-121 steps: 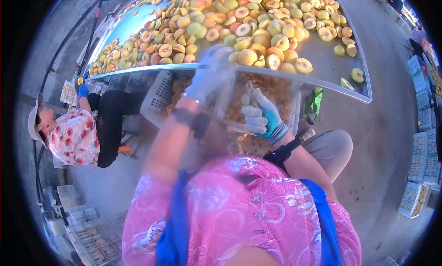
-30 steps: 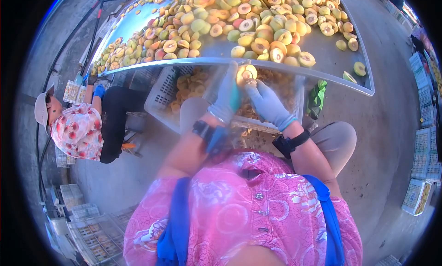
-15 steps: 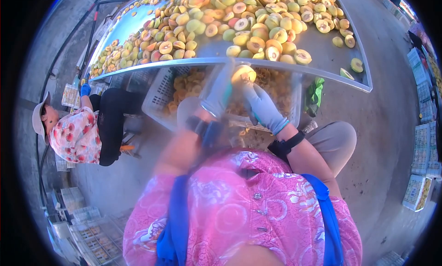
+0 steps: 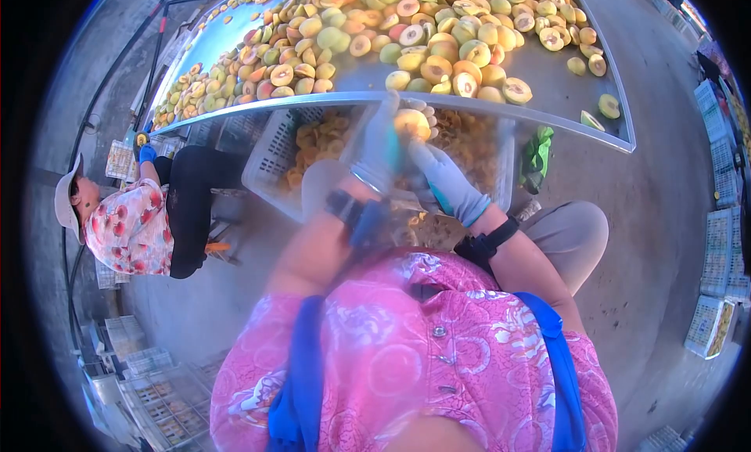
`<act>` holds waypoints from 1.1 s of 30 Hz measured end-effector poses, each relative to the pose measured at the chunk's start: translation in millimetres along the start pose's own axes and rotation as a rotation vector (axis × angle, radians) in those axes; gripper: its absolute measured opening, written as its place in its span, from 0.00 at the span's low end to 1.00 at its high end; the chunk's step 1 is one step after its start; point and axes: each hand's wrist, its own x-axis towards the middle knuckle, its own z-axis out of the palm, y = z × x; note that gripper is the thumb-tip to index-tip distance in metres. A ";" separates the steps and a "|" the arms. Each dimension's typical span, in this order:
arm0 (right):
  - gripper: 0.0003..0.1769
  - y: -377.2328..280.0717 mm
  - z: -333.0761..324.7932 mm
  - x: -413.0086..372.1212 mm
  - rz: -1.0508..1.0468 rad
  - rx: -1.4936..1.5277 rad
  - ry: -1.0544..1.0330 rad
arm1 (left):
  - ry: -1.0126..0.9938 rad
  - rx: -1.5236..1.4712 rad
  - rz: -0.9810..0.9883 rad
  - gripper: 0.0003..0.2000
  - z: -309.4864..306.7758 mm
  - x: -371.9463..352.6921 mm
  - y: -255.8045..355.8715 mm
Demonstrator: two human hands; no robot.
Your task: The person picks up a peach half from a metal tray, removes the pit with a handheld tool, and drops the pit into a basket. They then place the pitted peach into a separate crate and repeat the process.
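Note:
A yellow peach [image 4: 411, 125] is held just below the tray's front edge, above the crates. My left hand [image 4: 377, 148], in a light glove with teal on it, is wrapped around the peach; its fingertips show behind the fruit. My right hand [image 4: 447, 180], in a similar glove, comes up from the lower right with its fingers drawn together against the underside of the peach. Whether a small tool sits in the right fingers is hidden. Many halved peaches [image 4: 465, 84], some with the stone showing, lie on the metal tray [image 4: 540, 80] ahead.
White plastic crates [image 4: 270, 151] with peach pieces stand under the tray, close to my knees. A green bag [image 4: 536, 161] hangs right of them. At the left sits a co-worker [image 4: 129, 229] in a hat and blue glove. Stacked crates [image 4: 713, 252] line the right.
The peach has shifted slightly left and down, and more of my left fingertips show behind it. My right hand has moved slightly left and down with it. The co-worker's hand has moved slightly.

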 end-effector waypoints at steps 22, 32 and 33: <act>0.19 1.2 -0.8 -7.7 0.364 0.294 -0.238 | -0.288 0.686 0.117 0.27 -24.4 -2.0 16.3; 0.20 1.9 15.7 -7.5 0.413 0.658 -0.475 | -0.381 -0.086 -0.141 0.28 -25.3 -14.0 14.0; 0.20 2.2 16.9 -7.3 0.423 0.645 -0.486 | -0.375 -0.089 -0.123 0.28 -23.9 -15.2 12.3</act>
